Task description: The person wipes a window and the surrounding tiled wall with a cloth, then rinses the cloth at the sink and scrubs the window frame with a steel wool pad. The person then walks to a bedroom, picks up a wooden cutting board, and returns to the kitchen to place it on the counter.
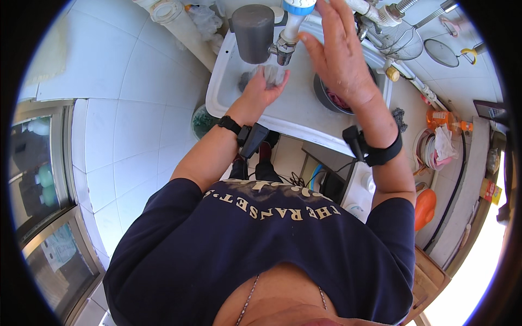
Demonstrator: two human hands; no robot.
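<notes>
My left hand [261, 90] is under the tap, its fingers around a small clear vessel [274, 76], which looks like a glass or plastic cup. The metal tap spout [284, 53] is just above it, with a blue-and-white filter fitting [299, 9] higher up. My right hand [342, 57] is raised beside the fitting, palm flat and thumb apart, with nothing seen in it. Its upper fingertips reach the picture's top, so contact there is unclear. Below that hand, a dark round pot [335, 106] with reddish-purple contents stands in the white sink [299, 122], partly hidden.
A grey cylindrical container [253, 34] hangs at the sink's back. Wire strainers [393, 40] hang on the right wall. An orange bottle [442, 118] and stacked bowls [426, 148] stand to the right. A green-filled bucket [204, 122] sits left of the sink.
</notes>
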